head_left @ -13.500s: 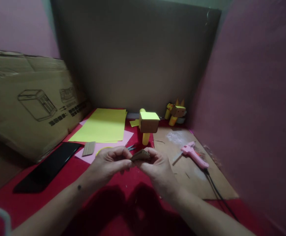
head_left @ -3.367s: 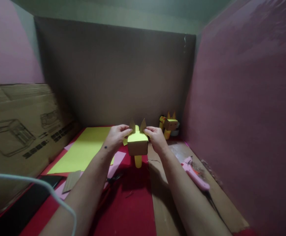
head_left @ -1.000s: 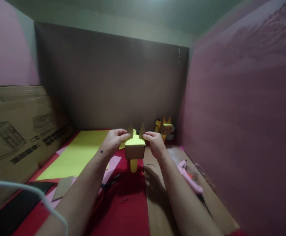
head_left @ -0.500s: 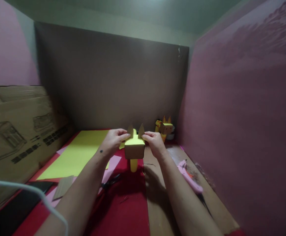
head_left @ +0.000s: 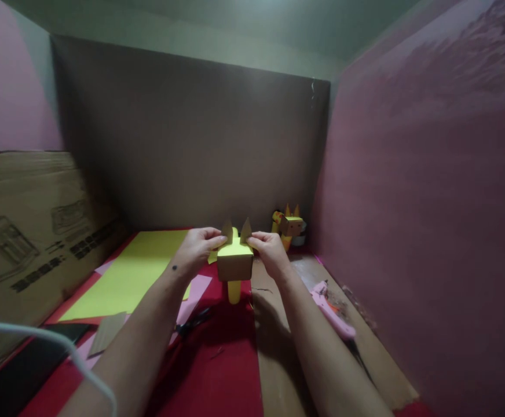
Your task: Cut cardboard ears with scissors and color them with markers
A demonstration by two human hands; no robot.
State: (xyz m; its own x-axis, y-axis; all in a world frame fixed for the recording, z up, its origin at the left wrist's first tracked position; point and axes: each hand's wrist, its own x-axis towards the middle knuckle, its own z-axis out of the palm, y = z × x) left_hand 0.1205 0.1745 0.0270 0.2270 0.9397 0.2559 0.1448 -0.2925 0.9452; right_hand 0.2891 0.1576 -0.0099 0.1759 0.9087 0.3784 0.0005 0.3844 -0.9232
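A cardboard animal head (head_left: 235,267) with a yellow top stands upright at the centre, with a yellow post (head_left: 234,292) beneath it. Two pointed cardboard ears rise from its top. My left hand (head_left: 202,246) pinches the left ear (head_left: 227,231) between thumb and fingers. The right ear (head_left: 246,230) is pinched in the same way by my right hand (head_left: 270,249). Both ears touch the yellow top.
Yellow sheets (head_left: 126,275) and pink paper lie at left, near dark scissors (head_left: 194,321). A pink glue gun (head_left: 333,313) rests on the brown board at right. Behind it stands a similar finished-looking figure (head_left: 293,226). A large carton (head_left: 22,243) and white cable (head_left: 79,356) are at left.
The whole view has shifted slightly, so things sit a little further left. Both hands keep the same hold on the ears.
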